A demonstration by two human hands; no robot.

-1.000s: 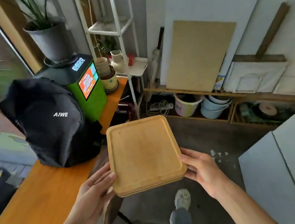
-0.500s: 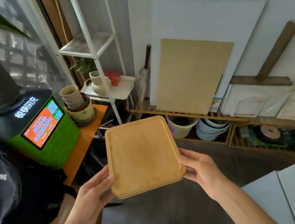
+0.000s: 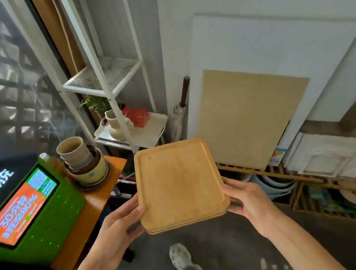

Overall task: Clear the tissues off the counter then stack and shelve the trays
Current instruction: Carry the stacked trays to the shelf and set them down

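A stack of wooden trays [image 3: 178, 182] rides level at chest height between a person's left hand [image 3: 119, 226] and right hand [image 3: 248, 201], out over the floor and just short of the white metal shelf unit [image 3: 105, 76]. Both hands are closed on the stack's near corners: thumbs on the top rim, fingers curled under, so each side is pinched and also supported from below. Layered edges at the near side suggest approx. three trays, nested.

Handling, as a judgement: stiff wood w/ raised rims, light to moderate weight, not fragile; the smooth finish could let the upper trays slide if the stack tips, so a two-sided hold at the edges, kept flat, looks right. For shelving, a grip nearer the back edge would leave the front free to slide in.

Vs. half a second ago: the view has closed in on the shelf unit, the mesh shelf [image 3: 102, 74] and the lower shelf w/ a cream jug [image 3: 115, 127] and red box [image 3: 138, 117] now loom larger; the green kiosk [image 3: 23, 209] and stacked plant pots [image 3: 81, 161] on the orange counter [image 3: 94, 204] sit further left. Hold on the trays is unchanged. No tissues visible on the counter.
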